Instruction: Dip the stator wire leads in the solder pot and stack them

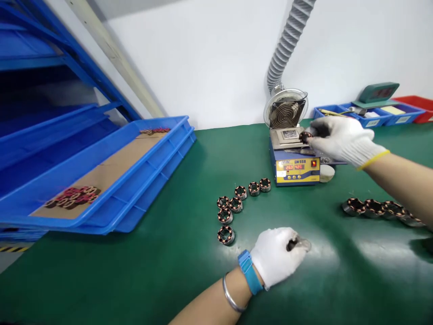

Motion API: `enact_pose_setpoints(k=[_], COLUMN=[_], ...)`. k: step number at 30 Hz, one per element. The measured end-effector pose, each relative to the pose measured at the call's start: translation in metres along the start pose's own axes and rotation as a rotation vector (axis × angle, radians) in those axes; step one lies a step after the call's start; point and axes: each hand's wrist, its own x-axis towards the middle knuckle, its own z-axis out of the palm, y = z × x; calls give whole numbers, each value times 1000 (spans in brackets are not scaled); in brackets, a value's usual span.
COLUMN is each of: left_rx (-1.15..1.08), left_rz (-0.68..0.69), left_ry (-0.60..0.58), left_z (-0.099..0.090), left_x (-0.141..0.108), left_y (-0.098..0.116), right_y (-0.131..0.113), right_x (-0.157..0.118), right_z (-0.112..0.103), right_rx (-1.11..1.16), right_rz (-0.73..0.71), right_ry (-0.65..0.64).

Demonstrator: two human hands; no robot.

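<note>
My right hand (pixel 341 137), in a white glove, holds a copper-wound ring (pixel 305 137) beside the metal top of a blue and yellow solder pot (pixel 296 167) with red digits. Nearer to me, my left hand (pixel 279 255), gloved and wearing a blue wrist strap, is closed low over the green table (pixel 162 271); what its fingers hold, if anything, is too unclear to name. Left of it, several wound rings (pixel 225 235) stand in a curved row. More rings (pixel 374 207) form a row under my right forearm.
Stacked blue trays (pixel 135 198) with wound parts (pixel 72 197) stand at the left by a blue rack (pixel 61 58). A fan (pixel 286 113) and grey duct (pixel 287 45) rise behind the pot. Blue bins (pixel 377 118) and a red bin (pixel 414 104) are at the back right.
</note>
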Motion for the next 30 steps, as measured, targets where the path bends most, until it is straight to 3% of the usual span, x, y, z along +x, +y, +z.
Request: enact_pose_setpoints(k=[4, 9, 18, 24, 30], left_rx=[32, 127, 122, 91, -83], left_rz=[3, 16, 30, 32, -55], left_ry=[-54, -90, -77, -54, 1], left_z=[-4, -8, -6, -7, -4], left_x=[0, 0, -2, -2, -3], left_y=[-2, 2, 0, 2, 2], right_y=[-26, -51, -57, -56, -57], right_x=[62, 88, 86, 84, 72], right_z=[-10, -2, 14, -1, -22], right_rx=[-286, -435, -490, -466, -374], right_rz=[-55, -162, -215, -208, -87], right_ry=[-65, -135, -168, -130, -68])
